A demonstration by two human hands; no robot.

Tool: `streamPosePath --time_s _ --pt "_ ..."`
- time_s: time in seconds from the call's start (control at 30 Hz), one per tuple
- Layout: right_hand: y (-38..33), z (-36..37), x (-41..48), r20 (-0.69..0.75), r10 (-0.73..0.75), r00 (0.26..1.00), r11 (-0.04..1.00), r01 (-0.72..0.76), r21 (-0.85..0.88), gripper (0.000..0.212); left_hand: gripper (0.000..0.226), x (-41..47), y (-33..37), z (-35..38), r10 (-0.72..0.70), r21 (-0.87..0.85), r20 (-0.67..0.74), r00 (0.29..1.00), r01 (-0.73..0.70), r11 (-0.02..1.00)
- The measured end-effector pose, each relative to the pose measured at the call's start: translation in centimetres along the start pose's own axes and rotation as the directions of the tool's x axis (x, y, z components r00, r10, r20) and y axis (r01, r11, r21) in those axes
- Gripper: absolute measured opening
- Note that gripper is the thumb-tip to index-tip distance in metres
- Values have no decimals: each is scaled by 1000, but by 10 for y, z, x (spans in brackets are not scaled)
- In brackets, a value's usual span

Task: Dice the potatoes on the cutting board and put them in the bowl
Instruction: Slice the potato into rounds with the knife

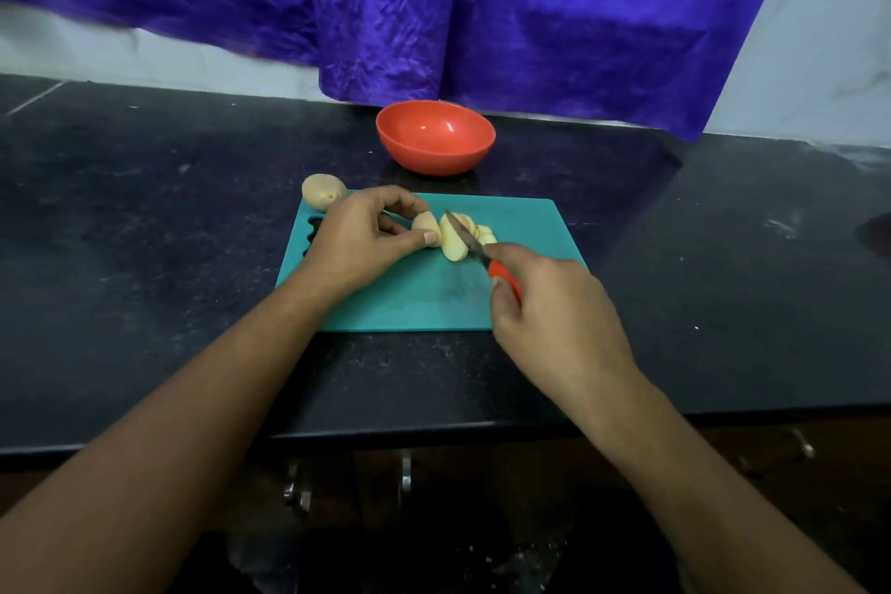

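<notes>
**First potato half sliced, no dice cut yet, bowl unfilled**

Head view. You are in the slicing step. Your left hand (366,232) pinches the uncut end of the cut potato (426,226) between thumb and curled fingers, near the middle of the teal cutting board (424,299). Your right hand (549,318) is wrapped round the red handle of the small knife (466,240). Its blade angles down between that end piece and the slices (453,248) fanned just to its right. The hands are apart, each clamped on its own thing.

A whole potato (322,192) sits at the board's far left corner, on the tabletop (168,232). I cannot tell whether it touches the board. The red bowl (434,162) stands just beyond the board's far edge, and nothing shows inside it.

I judge the task to be early, with slices made and no cubes cut. The next move calls for finishing the end piece with your thumb drawn back, since it lies close to the blade. After that, stack the slices and cross-cut them.

For room, the board's near half and right side are bare, and the slices lie well in from every edge. The way from board to bowl is short and open. A purple cloth (530,15) hangs close behind the bowl, so lift your hand in from the front. The tabletop's front edge runs well behind the board's near edge.
</notes>
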State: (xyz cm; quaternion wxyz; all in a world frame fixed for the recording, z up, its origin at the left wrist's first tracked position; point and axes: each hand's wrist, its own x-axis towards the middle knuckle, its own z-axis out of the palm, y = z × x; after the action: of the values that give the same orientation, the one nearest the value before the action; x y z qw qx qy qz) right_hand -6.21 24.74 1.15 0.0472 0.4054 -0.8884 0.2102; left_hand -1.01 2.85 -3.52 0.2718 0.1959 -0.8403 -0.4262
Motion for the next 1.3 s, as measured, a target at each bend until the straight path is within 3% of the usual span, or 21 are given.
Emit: streamPosePath --time_s 0.13,0.37,0.73,0.87,1.3 --pt "5 -2 6 -85 47 995 993 -37 115 38 32 0 0 -1 -11 -3 12 1000 11 1000" --pt "3 7 7 -72 20 997 994 -12 113 41 37 0 -3 -3 -3 -46 46 999 5 999" --pt "-15 20 13 -49 -35 998 999 35 1 37 42 2 -5 0 -4 -70 38 999 7 998" --pt "-20 21 15 -62 -49 997 998 46 -48 39 56 2 -2 0 -54 -110 20 998 56 992" --pt "-26 28 26 -33 -35 999 990 30 -140 41 67 0 6 4 -53 -50 -17 998 52 997"
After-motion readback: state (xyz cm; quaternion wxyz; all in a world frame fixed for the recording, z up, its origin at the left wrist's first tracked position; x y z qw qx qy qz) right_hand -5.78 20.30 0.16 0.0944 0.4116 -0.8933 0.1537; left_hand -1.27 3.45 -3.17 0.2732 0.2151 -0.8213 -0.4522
